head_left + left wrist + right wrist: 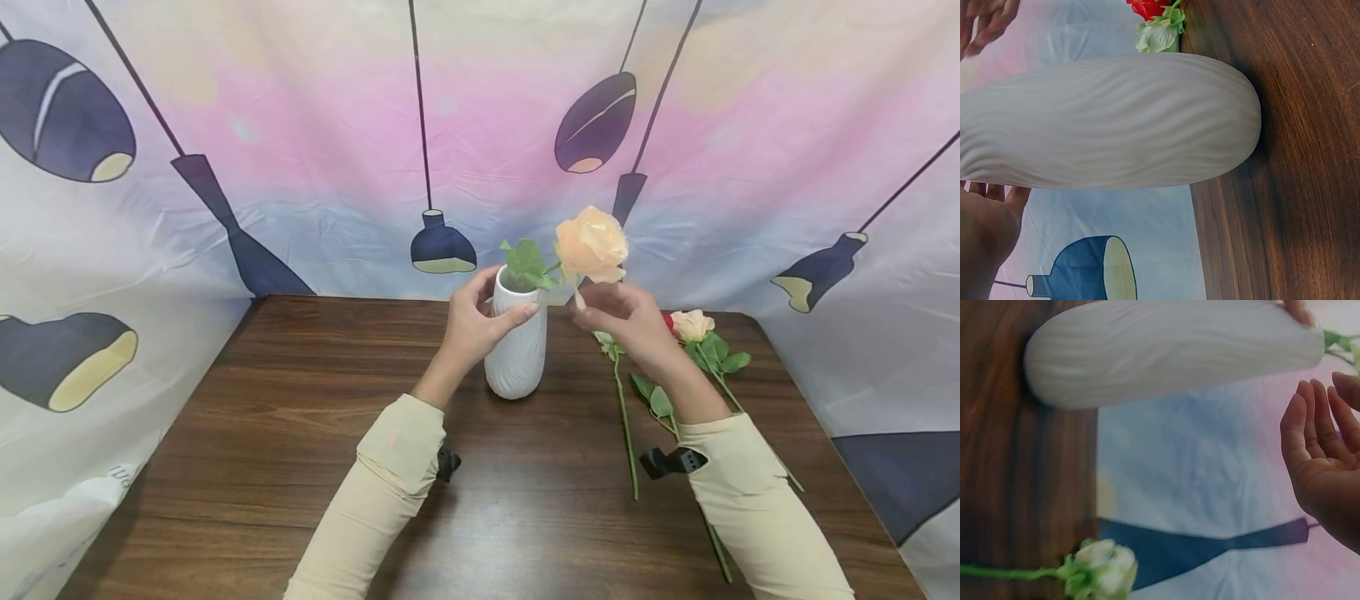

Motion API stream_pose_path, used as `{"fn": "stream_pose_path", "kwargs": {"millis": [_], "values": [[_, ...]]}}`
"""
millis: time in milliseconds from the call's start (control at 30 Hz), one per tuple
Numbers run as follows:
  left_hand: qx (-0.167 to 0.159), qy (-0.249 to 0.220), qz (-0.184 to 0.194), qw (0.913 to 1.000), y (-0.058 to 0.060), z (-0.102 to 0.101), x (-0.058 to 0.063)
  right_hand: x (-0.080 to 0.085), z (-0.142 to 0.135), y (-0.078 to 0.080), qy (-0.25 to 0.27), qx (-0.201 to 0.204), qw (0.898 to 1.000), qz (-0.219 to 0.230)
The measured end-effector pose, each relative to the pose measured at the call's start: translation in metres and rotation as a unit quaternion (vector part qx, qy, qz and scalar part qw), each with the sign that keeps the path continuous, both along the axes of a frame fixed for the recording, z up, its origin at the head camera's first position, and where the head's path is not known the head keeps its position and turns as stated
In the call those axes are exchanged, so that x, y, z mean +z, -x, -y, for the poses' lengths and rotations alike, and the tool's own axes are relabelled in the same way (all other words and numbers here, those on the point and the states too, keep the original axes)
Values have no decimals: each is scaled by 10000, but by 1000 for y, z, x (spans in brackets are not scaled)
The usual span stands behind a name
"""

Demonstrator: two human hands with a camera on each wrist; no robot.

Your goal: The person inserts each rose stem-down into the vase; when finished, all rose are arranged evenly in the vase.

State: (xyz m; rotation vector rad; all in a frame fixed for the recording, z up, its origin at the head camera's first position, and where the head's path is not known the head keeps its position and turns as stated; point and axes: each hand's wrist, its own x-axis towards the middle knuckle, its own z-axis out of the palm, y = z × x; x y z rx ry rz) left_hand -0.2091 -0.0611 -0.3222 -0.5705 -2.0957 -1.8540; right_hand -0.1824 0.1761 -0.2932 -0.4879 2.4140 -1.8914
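A white vase (517, 354) with wavy ridges stands upright on the table. My left hand (474, 323) holds it near the rim, thumb across the front and fingers round the far side. One peach rose (592, 243) has its stem in the vase; its bloom leans out to the right, and green leaves (527, 260) show at the mouth. Just below that bloom is my right hand (633, 321). In the right wrist view its fingers (1319, 422) are loosely bent and parted from the thumb, with nothing seen between them. The rose's lower stem is hidden inside the vase.
Several roses lie on the brown table (300, 433) at the right: a pale peach one (692, 325), a red one (668, 322) partly behind my right hand, and a white one (1107, 569). A printed cloth (337, 167) hangs behind the table and along both sides.
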Motion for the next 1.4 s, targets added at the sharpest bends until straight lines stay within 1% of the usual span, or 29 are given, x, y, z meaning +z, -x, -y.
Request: {"fn": "stream_pose_path", "kwargs": {"millis": [67, 167, 233, 300, 400, 500, 600, 700, 733, 900, 1033, 1167, 1300, 1400], "values": [[-2, -11, 12, 10000, 0, 0, 0, -7, -8, -3, -21, 33, 10000, -61], [-11, -6, 24, 10000, 0, -1, 0, -19, -20, -7, 58, -30, 10000, -13], [-21, -6, 36, 10000, -1, 0, 0, -28, -28, -9, 101, -122, 9998, 134], [-16, 1, 51, 10000, -1, 0, 0, -36, -36, -10, 261, -215, 9987, 370], [-5, 3, 69, 10000, -1, 0, 0, -51, -47, -9, 510, -335, 9960, 657], [-2, 16, 63, 10000, -1, 1, -1, -67, -57, -5, 679, -453, 9934, 803], [-5, 22, 52, 10000, -1, 1, -1, -83, -66, 0, 643, -605, 9921, 895], [-2, 23, 50, 10000, -1, 1, -1, -97, -73, 5, 446, -784, 9909, 998], [-2, 21, 49, 10000, -1, 1, -1, -101, -75, 7, 307, -849, 9907, 1014], [-15, -2, 44, 10000, -1, 1, 0, -120, -79, 15, -527, -1044, 9881, 999], [-38, 0, 35, 10000, -2, 0, 0, -131, -80, 20, -1279, -1081, 9793, 1139], [-41, 34, 54, 10000, -2, 0, -1, -136, -79, 22, -1790, -1068, 9700, 1252], [-1, 15, 58, 10000, -2, 1, 0, -134, -76, 23, -2101, -1065, 9645, 1198], [-17, 10, 60, 10000, -2, 1, 1, -133, -73, 24, -2376, -1141, 9576, 1162]]}}
